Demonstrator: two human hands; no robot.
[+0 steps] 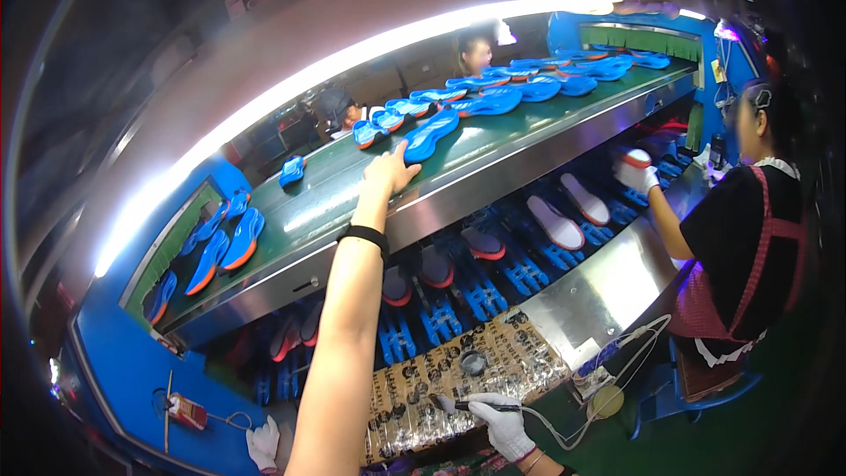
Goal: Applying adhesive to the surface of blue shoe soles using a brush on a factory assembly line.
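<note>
My bare left hand (392,170), with a black band at the wrist, reaches up to the green conveyor belt (326,189). Its thumb and fingers are spread at the near end of a blue shoe sole (432,135); whether they touch it I cannot tell. Low in the view, my right hand (500,425) wears a white glove and is closed round the dark handle of a small brush (444,403). The bristles point left, over a worktop (405,401) covered in brown printed sheeting. A small round dish (473,362) sits farther back on that worktop.
Several blue soles with orange edges lie along the belt, some by the left opening (211,256). Beneath it, upper-like pieces (555,222) stand on blue racks. At right, a co-worker (740,220) holds a sole (636,159). White cables (582,423) loop beside my right hand.
</note>
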